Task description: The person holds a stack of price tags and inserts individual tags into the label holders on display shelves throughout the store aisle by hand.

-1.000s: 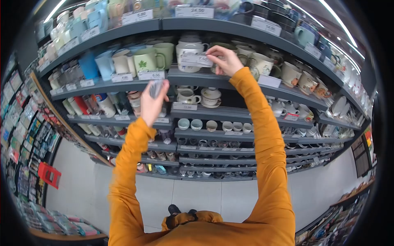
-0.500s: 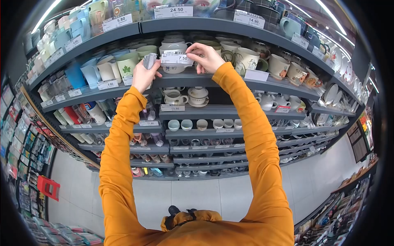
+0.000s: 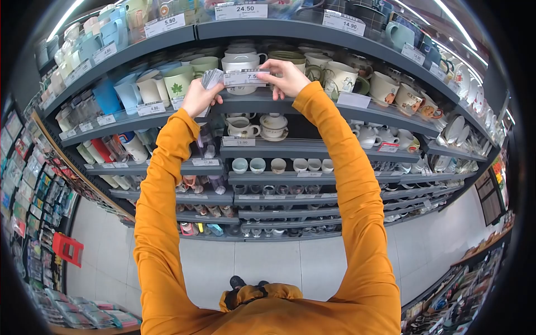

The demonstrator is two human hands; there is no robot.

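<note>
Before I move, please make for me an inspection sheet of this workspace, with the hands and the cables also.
Surface: grey shelf, crowded with mugs.
Things in work: price label, in front of a white mug; stack of labels.
Clutter: leaf mug and others packed close.
Left hand: holds the stack of labels.
Right hand: pinches the price label's right end.
Cables: nothing seen.
Surroundings: tiled floor, red object.

orange long sleeves (image 3: 353, 167), wrinkled; orange top (image 3: 268, 321); orange trousers (image 3: 268, 291); dark shoes (image 3: 237, 281)
</note>
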